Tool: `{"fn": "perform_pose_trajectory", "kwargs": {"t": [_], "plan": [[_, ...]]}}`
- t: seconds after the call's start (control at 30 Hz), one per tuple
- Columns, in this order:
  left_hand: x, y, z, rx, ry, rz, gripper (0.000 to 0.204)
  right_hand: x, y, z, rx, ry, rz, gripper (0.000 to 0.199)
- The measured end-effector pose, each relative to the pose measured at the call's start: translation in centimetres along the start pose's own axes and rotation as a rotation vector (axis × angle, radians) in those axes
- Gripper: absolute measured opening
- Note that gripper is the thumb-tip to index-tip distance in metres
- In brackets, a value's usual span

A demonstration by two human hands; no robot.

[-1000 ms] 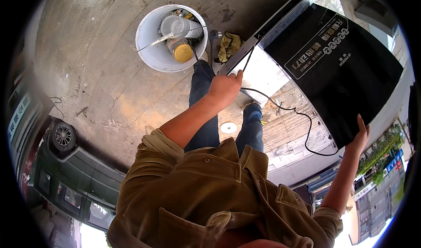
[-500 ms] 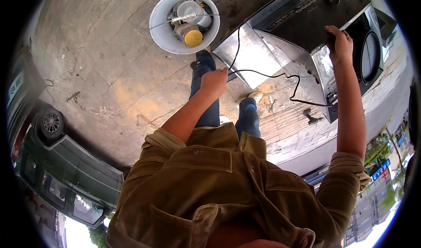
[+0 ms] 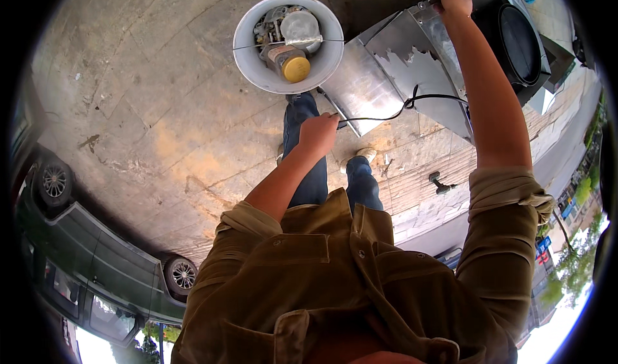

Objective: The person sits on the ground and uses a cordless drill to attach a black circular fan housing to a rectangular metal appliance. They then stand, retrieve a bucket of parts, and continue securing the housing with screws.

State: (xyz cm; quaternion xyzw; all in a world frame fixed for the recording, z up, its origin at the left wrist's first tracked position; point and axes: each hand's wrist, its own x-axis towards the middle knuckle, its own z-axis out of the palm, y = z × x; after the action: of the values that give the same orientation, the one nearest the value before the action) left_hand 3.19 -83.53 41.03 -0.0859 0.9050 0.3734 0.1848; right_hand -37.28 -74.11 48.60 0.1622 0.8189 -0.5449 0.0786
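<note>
My left hand (image 3: 320,134) is closed around a thin black cable (image 3: 373,119) in front of my legs. From there the cable runs right, makes a small loop, and passes behind my right forearm. My right hand (image 3: 454,2) grips the far upper edge of a silver and black sheet-metal range hood (image 3: 421,74), its fingers curled over the rim and partly hidden. The hood lies tilted on the ground at the far right. A round black opening (image 3: 520,45) shows on its right side.
A white bucket (image 3: 248,74) stands beyond my left hand, holding a yellow-lidded jar (image 3: 296,69), a clear tub (image 3: 300,26) and small metal parts. A dark drill-like tool (image 3: 441,182) lies on the paving to the right. A dark green car (image 3: 116,254) is parked at left.
My right hand has moved farther away with the hood's edge, and the hood has turned, so its black panel is mostly out of sight. My left hand keeps the cable, which now shows a loop.
</note>
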Motion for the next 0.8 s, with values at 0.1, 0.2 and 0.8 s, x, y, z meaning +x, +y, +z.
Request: {"fn": "perform_pose_trajectory", "kwargs": {"t": [0.1,0.2,0.8], "plan": [[0.2,-1.3,-0.4,-0.010,-0.047,-0.020,0.020,1.1,0.1,3.2,-0.045,0.052,0.007,0.013],[0.5,-2.1,-0.9,-0.038,-0.075,-0.053,0.021,1.5,-0.2,6.2,-0.053,0.073,0.043,0.015],[3.7,-3.9,-2.6,-0.222,-0.078,-0.059,0.027,4.2,-0.3,13.9,-0.378,0.134,-0.037,0.034]]}}
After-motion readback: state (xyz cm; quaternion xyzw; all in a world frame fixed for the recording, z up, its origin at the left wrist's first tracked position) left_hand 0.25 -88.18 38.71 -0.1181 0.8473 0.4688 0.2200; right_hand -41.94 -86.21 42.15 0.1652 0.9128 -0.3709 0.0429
